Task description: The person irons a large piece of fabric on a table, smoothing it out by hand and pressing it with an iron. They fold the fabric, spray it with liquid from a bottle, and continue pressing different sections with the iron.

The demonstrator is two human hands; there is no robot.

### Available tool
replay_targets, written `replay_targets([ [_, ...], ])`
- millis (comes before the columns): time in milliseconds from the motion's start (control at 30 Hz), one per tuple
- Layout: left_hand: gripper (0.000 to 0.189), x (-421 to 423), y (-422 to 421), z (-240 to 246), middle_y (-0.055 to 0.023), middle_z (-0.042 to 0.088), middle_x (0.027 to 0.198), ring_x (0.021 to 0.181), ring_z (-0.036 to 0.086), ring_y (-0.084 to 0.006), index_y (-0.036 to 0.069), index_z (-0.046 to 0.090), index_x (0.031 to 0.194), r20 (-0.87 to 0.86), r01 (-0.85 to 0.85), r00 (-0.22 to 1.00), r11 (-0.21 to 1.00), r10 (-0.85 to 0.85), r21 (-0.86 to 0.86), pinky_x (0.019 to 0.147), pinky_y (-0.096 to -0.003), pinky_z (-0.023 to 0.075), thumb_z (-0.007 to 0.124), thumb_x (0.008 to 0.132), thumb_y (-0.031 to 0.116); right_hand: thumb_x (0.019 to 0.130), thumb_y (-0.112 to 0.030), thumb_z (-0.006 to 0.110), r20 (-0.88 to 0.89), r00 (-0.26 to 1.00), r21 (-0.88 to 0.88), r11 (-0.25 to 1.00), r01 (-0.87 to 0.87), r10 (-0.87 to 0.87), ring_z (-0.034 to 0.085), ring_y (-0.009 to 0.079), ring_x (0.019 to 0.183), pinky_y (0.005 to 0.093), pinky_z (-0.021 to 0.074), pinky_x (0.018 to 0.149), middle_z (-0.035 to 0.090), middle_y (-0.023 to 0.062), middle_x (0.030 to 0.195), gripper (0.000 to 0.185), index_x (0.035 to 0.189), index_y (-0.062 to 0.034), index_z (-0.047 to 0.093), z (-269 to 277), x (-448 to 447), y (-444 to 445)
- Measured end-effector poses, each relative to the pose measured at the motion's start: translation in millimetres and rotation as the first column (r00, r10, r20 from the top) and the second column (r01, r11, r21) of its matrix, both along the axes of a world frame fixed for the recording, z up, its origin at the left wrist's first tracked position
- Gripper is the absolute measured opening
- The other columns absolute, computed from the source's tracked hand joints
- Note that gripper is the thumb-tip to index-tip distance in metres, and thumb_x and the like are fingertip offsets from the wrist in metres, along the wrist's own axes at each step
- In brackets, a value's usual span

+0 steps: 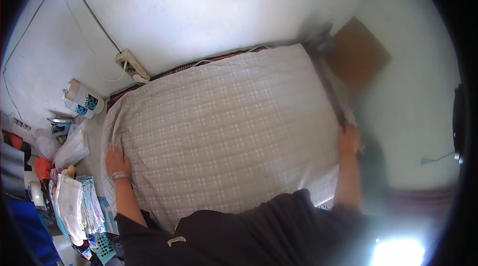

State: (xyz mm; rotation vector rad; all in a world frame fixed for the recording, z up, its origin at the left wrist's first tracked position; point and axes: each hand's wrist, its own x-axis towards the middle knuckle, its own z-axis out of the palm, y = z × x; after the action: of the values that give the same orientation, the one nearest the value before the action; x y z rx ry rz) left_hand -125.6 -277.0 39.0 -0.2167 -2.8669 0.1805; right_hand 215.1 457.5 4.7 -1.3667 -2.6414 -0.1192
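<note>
A beige bedsheet (216, 127) with a white checked pattern covers the mattress in front of me. My left hand (118, 160), with a pale band at the wrist, lies palm down on the sheet's left edge, fingers slightly apart. Soft folds run through the cloth beside it. Over at the right edge, my right hand (350, 139) is curled around the sheet's border, where a dark strip of mattress side (330, 90) shows. Haze on that side blurs its fingers. Dark patterned fabric (179, 71) peeks out along the wall side.
A power strip (132, 67) with plugs leans at the far left corner. White bottles (84, 98), plastic bags (73, 144) and stacked folded cloths (80, 204) crowd the left side. A brown board (358, 53) stands by the right wall. Bright light (399, 253) glares at lower right.
</note>
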Motion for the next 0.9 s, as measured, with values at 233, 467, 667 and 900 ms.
replay_targets([
  [233, 0.069, 124.3, -107.3, -23.5, -0.0270, 0.041, 0.138, 0.127, 0.042, -0.0399, -0.003, 0.041, 0.136, 0.130, -0.528, 0.847, 0.788, 0.515, 0.316, 0.107, -0.0441, 0.0331, 0.059, 0.084, 0.038, 0.081, -0.038, 0.063, -0.094, 0.976, -0.032, 0.981, 0.194, -0.196, 0.058, 0.0338, 0.100, 0.0482, 0.0489, 0.082, 0.061, 0.0157, 0.104, 0.038, 0.107, -0.0103, 0.063, 31.1, 57.4, -79.3],
  [467, 0.068, 192.8, -132.9, -27.8, -0.0292, 0.053, 0.126, 0.120, 0.049, -0.0417, -0.008, 0.052, 0.125, 0.309, -0.611, 0.791, 0.689, 0.528, 0.389, 0.103, -0.0445, 0.0367, 0.054, 0.085, 0.047, 0.081, -0.039, 0.063, -0.036, 0.989, -0.136, 0.981, 0.140, -0.146, 0.060, 0.0386, 0.097, 0.0481, 0.0479, 0.083, 0.063, 0.0215, 0.100, 0.043, 0.103, -0.0030, 0.063, 6.8, 107.4, -66.3],
  [667, 0.077, 224.0, -137.1, 1.7, -0.0287, 0.055, 0.125, 0.117, 0.053, -0.0399, -0.007, 0.055, 0.123, 0.551, -0.714, 0.669, 0.638, 0.499, 0.289, 0.098, -0.0417, 0.0412, 0.061, 0.078, 0.056, 0.079, -0.039, 0.064, -0.311, 0.946, -0.419, 0.907, -0.052, -0.089, 0.062, 0.0402, 0.094, 0.0443, 0.0462, 0.082, 0.065, 0.0254, 0.099, 0.046, 0.098, 0.0032, 0.064, -3.4, 144.1, -46.1],
  [900, 0.073, 227.4, -196.8, -22.9, -0.0255, 0.060, 0.118, 0.109, 0.058, -0.0375, -0.006, 0.054, 0.122, 0.663, -0.541, 0.749, 0.593, 0.016, 0.597, 0.092, -0.0402, 0.0444, 0.062, 0.077, 0.051, 0.085, -0.035, 0.060, -0.259, 0.961, -0.562, 0.824, -0.073, -0.091, 0.063, 0.0304, 0.095, 0.0403, 0.0467, 0.082, 0.067, 0.0191, 0.098, 0.043, 0.111, -0.0013, 0.063, 41.8, 150.2, -68.4],
])
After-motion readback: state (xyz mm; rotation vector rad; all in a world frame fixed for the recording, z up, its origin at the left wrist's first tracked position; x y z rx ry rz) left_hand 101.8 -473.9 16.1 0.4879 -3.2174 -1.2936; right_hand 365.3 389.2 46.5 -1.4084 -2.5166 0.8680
